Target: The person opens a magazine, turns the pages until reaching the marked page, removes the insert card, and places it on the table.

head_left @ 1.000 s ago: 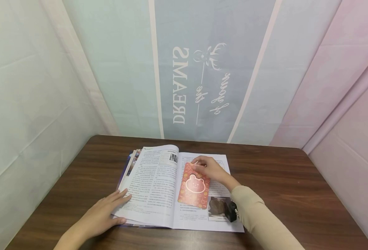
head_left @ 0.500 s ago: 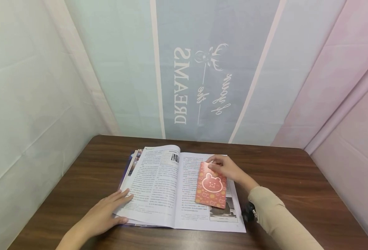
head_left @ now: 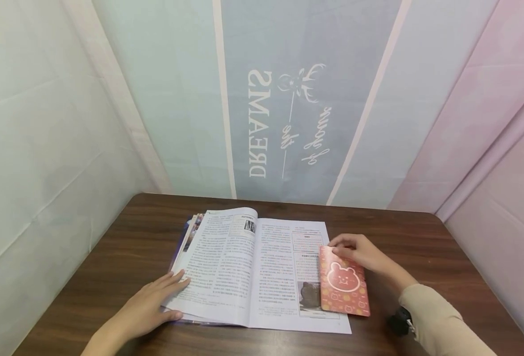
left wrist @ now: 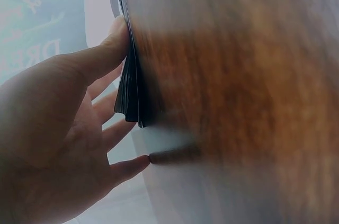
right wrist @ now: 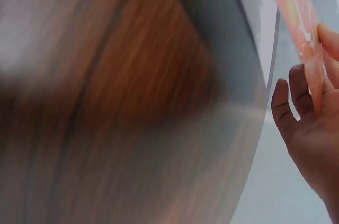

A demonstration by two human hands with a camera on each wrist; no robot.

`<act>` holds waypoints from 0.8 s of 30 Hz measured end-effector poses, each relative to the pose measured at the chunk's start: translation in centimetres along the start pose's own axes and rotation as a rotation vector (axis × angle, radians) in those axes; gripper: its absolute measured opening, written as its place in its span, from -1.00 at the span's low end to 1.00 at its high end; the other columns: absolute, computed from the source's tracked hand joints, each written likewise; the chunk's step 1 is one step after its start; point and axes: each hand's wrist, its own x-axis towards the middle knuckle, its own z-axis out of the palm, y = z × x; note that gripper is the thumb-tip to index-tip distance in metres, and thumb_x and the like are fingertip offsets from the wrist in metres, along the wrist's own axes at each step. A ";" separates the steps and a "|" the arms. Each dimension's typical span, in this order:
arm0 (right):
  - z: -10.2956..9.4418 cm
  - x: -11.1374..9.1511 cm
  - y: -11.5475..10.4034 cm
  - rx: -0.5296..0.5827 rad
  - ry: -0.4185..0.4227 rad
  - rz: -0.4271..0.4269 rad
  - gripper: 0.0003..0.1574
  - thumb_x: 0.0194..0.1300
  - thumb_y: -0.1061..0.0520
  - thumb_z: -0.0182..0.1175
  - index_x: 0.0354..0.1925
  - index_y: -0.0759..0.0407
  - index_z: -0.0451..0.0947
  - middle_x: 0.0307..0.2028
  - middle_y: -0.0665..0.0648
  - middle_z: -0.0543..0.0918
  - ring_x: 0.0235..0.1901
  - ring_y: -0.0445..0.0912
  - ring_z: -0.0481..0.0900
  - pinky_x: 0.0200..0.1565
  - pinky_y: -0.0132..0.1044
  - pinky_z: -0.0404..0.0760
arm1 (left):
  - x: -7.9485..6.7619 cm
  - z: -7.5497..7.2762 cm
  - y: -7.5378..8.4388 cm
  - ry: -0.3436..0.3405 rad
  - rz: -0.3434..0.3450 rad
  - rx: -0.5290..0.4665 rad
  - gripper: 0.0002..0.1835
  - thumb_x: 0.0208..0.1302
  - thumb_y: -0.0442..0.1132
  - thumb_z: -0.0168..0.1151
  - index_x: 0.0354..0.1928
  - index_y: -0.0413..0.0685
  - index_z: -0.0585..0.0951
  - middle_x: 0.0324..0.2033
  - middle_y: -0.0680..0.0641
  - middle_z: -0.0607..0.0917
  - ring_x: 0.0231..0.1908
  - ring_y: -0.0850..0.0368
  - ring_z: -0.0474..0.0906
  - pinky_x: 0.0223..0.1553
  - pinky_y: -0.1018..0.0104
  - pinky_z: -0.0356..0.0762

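Observation:
An open magazine point(head_left: 280, 277) lies on the dark wooden table, its left page point(head_left: 217, 267) bulging up near the spine. My left hand point(head_left: 144, 306) rests at that page's lower left corner with fingers extended; in the left wrist view, the left hand point(left wrist: 69, 118) has its thumb along the stacked page edges point(left wrist: 130, 86). My right hand point(head_left: 360, 252) pinches the top of a flat red bear-print card point(head_left: 344, 284), which overlaps the magazine's right edge. From the right wrist, the card point(right wrist: 299, 23) is seen nearly edge-on between thumb and fingers of the right hand point(right wrist: 312, 134).
Dark wooden table point(head_left: 422, 257) extends to the right of the magazine. A pale fabric backdrop point(head_left: 182, 99) with mirrored lettering stands behind it, and light fabric walls point(head_left: 39, 148) flank both sides. A black wrist device point(head_left: 400, 321) sits by the right sleeve.
My right hand has carried the red card rightward and slightly nearer, from over the magazine's right page to its right edge. The left hand has stayed in place.

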 end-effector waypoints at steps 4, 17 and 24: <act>-1.4 -1.4 1.2 -0.001 -0.010 -0.011 -0.73 0.39 0.15 0.23 -0.05 0.30 0.63 -0.34 0.19 0.66 -0.47 -0.11 0.57 -0.49 -0.29 0.62 | -0.1 0.1 0.1 -0.001 0.021 -0.021 -0.24 0.11 0.11 0.41 0.33 -0.06 0.50 0.38 -0.22 0.37 0.34 -0.37 0.26 0.13 -0.49 0.27; -3.4 -2.5 3.7 -0.111 0.035 -0.020 -0.80 0.33 0.20 0.29 -0.11 0.27 0.67 -0.35 0.08 0.69 -0.42 -0.20 0.52 -0.41 -0.37 0.53 | -0.2 0.0 0.4 -0.013 0.000 -0.017 -0.24 0.11 0.11 0.41 0.32 -0.07 0.50 0.38 -0.23 0.37 0.33 -0.38 0.25 0.12 -0.51 0.26; -3.2 -1.7 4.4 -0.173 0.082 0.010 -0.70 0.30 0.13 0.34 -0.04 0.25 0.66 -0.32 0.07 0.65 -0.38 -0.16 0.49 -0.39 -0.37 0.52 | -0.1 -0.3 0.4 -0.022 -0.024 -0.018 -0.24 0.11 0.11 0.41 0.33 -0.05 0.50 0.39 -0.20 0.37 0.35 -0.36 0.24 0.13 -0.51 0.24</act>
